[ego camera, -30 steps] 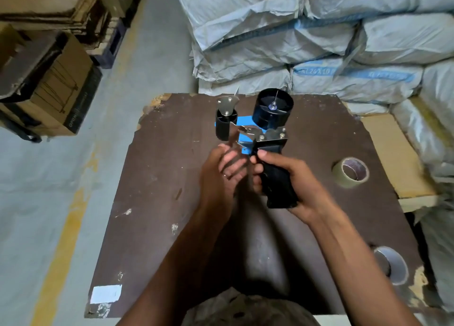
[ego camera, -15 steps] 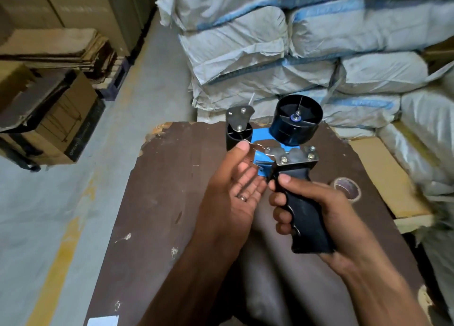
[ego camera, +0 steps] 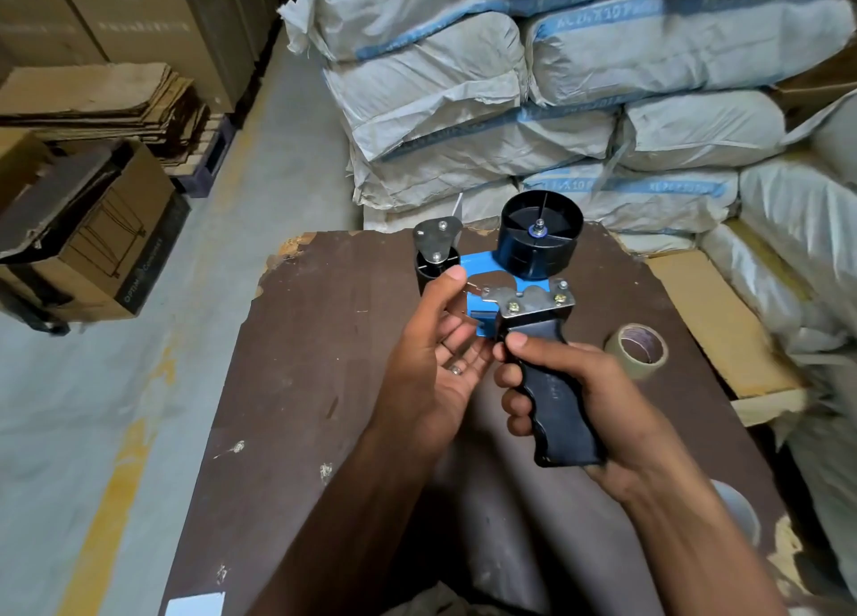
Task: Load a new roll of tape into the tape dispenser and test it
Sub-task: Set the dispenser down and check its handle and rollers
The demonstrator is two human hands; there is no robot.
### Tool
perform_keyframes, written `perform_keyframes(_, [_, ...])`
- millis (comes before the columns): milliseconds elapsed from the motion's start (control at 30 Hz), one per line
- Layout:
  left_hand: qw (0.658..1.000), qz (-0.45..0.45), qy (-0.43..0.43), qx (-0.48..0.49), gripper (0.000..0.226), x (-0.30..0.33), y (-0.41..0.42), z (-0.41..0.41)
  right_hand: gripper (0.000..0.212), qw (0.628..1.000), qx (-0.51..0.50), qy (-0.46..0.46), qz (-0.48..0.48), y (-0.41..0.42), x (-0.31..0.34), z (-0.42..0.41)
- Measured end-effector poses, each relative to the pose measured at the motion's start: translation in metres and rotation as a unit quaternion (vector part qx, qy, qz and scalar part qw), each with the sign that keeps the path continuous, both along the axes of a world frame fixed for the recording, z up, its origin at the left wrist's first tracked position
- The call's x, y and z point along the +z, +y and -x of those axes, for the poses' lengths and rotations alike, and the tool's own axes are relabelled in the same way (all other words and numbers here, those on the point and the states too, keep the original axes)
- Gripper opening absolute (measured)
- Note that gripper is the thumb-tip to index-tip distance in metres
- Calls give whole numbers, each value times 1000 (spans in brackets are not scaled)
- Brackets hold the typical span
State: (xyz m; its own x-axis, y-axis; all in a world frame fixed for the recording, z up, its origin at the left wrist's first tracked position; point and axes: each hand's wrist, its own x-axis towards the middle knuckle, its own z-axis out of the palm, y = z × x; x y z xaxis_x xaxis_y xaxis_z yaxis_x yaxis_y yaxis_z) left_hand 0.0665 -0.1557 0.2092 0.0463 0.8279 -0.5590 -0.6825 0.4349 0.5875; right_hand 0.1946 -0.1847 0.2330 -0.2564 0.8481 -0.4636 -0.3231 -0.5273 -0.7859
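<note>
Dispenser (ego camera: 519, 286) lifted higher since before. Right hand (ego camera: 570, 393) grips handle, hub bare for loading; left hand (ego camera: 436, 351) open, thumb steadying front roller. Tape roll (ego camera: 636, 350) waits on table (ego camera: 301, 383).

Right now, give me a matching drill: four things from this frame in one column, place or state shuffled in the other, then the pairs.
Things:
1. tape dispenser
2. tape roll
3. dispenser hub
4. cardboard box

Place or state:
A. lying on the table, right of the hands
B. bare, no roll on it
C. on the floor, left of the table
D. held by its handle in the right hand

Pairs: 1-D, 2-A, 3-B, 4-C
</note>
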Motion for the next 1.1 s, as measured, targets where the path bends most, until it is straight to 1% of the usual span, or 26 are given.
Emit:
perform_keyframes(67, [1000,7,5,10,38,-2,2,1,14,1000,-1,-5,0,1,-2,1])
perform_keyframes(200, [1000,-7,20,16,26,-8,4,-1,18,1000,-5,-14,3,3,-9,2])
perform_keyframes(233, [999,-10,28,14,30,-10,5,-1,19,1000,-5,-16,3,3,-10,2])
perform_keyframes(333, [998,-18,54,-7,58,-14,7,0,22,1000,-5,-14,6,4,-14,1])
perform_keyframes(367, [998,-18,55,-12,62,-15,7,0,23,1000,-5,-12,8,4,-15,1])
perform_keyframes(467, [998,-3,53,19,44,-18,7,-2,23,1000,-10,2,12,6,-17,2])
perform_keyframes(500, [998,0,52,22,41,-18,8,-3,22,1000,-17,10,14,7,-19,2])
perform_keyframes(733, [999,-2,43,20,48,-22,10,-8,19,998,-18,34,39,15,-25,-4])
perform_keyframes(800, [999,-3,40,22,54,-27,11,-9,20,998,-16,35,41,17,-27,-5])
perform_keyframes(900, [999,-13,34,5,86,-36,13,-10,21,999,-11,36,39,20,-31,-6])
perform_keyframes(933, [999,-15,31,2,93,-39,13,-10,21,999,-10,37,38,21,-32,-6])
perform_keyframes(1100, [999,-11,37,16,105,-51,16,-10,21,998,-13,49,40,25,-38,-5])
